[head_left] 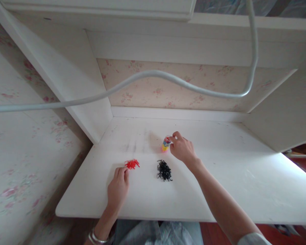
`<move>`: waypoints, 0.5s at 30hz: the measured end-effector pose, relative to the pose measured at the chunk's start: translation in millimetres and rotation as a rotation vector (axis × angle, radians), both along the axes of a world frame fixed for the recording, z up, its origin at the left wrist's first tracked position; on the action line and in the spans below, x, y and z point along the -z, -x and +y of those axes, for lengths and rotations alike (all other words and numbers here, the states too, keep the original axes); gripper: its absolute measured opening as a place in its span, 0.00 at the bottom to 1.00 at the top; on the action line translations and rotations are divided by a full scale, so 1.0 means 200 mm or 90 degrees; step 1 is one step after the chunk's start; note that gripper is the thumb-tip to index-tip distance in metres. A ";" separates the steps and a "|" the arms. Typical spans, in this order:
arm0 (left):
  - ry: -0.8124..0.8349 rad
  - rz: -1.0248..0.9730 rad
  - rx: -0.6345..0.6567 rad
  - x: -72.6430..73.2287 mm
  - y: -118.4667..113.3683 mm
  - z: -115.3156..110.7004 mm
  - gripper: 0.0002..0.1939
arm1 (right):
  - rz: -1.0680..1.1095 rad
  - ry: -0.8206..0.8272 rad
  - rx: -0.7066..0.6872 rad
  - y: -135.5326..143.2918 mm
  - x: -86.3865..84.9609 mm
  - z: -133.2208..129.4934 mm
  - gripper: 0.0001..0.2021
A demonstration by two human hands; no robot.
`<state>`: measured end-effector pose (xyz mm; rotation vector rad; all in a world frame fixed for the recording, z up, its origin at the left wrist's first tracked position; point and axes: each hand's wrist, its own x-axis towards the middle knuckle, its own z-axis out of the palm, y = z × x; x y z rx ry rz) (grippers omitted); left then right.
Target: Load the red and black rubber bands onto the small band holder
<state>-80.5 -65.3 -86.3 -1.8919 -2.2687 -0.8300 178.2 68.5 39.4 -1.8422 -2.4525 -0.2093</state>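
A small loose pile of red rubber bands (132, 164) lies on the white desk. My left hand (118, 185) is at its near edge, the thumb and fingers pinched together; whatever is between them is too small to make out. To the right, a heap of black rubber bands (164, 170) lies apart from both hands. Behind that heap stands a small clear jar (165, 143) with yellow and pink at its bottom and a printed band around it. My right hand (183, 148) is at the jar's mouth, fingers closed, with some red showing by the fingertips.
The white desk (219, 183) has raised side panels and a low back ledge (178, 113). A thick pale cable (153, 74) runs across the view above the desk. Overhead is a cabinet (99, 8). Floral wallpaper covers the wall on the left.
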 end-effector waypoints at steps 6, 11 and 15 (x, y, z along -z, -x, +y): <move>-0.001 -0.038 0.010 0.00 0.00 0.00 0.11 | 0.050 -0.042 0.009 0.00 0.01 0.00 0.19; -0.018 -0.133 0.020 -0.02 0.01 0.01 0.12 | 0.128 -0.066 0.011 -0.04 0.02 -0.01 0.19; -0.037 -0.240 0.081 -0.16 -0.08 0.07 0.12 | 0.301 -0.121 0.013 -0.09 0.07 -0.03 0.18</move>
